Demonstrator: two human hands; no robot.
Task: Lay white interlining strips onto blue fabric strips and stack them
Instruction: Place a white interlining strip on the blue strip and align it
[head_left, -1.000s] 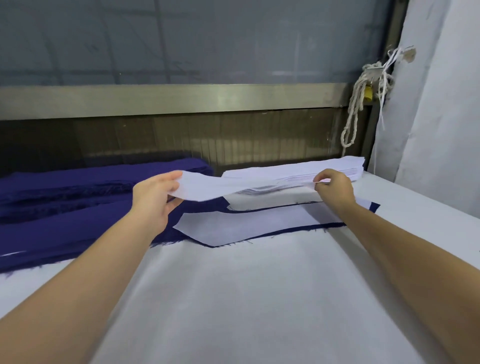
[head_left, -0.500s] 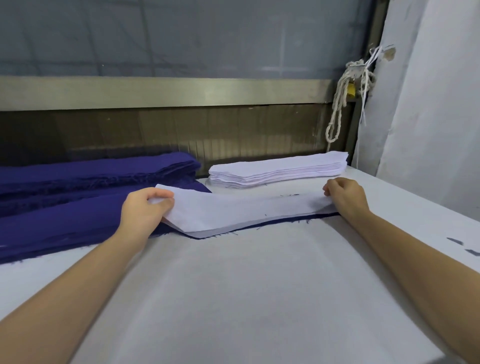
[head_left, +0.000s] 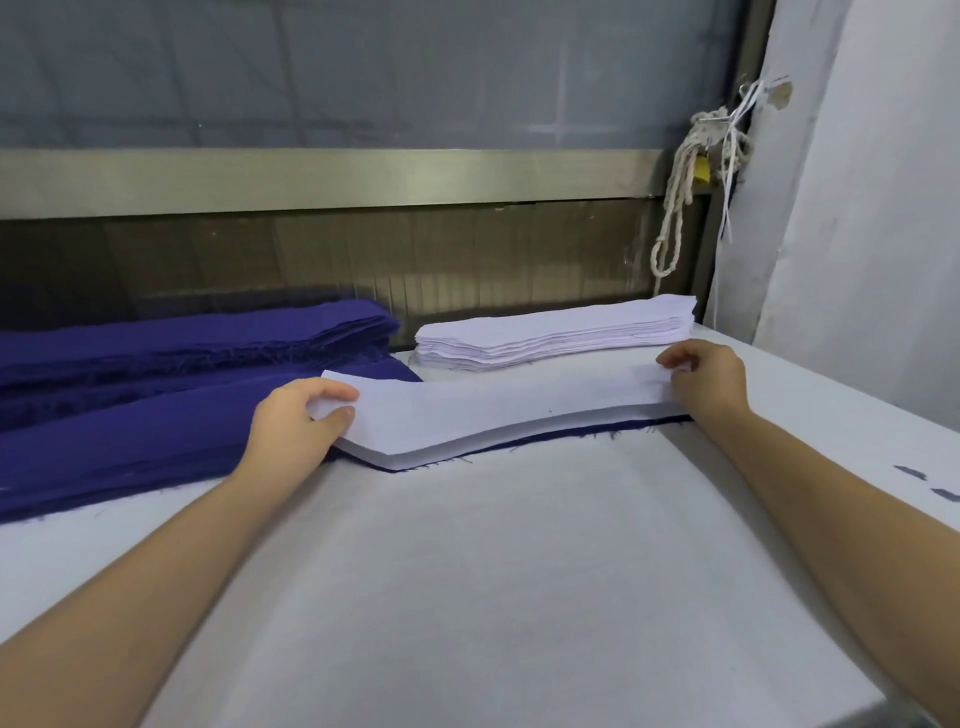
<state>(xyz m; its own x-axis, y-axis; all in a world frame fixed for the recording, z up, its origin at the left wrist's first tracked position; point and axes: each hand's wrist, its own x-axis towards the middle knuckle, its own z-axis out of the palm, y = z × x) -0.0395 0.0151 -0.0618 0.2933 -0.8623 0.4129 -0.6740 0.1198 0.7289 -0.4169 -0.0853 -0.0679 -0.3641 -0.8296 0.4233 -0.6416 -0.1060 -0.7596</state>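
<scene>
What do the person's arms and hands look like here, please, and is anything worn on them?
Both forearms are bare as far as the frame shows: no sleeves, gloves, watch or bracelet. The left hand and right hand carry no visible rings. Nails look short and unpainted, though they are small in view.

We see the left hand pinching the left end of a white interlining strip, the right hand pinching its right end. The strip lies over a blue fabric strip whose frayed edge peeks out beneath. Toward the table's far edge sits the interlining pile, with the blue fabric pile along the far left.
</scene>
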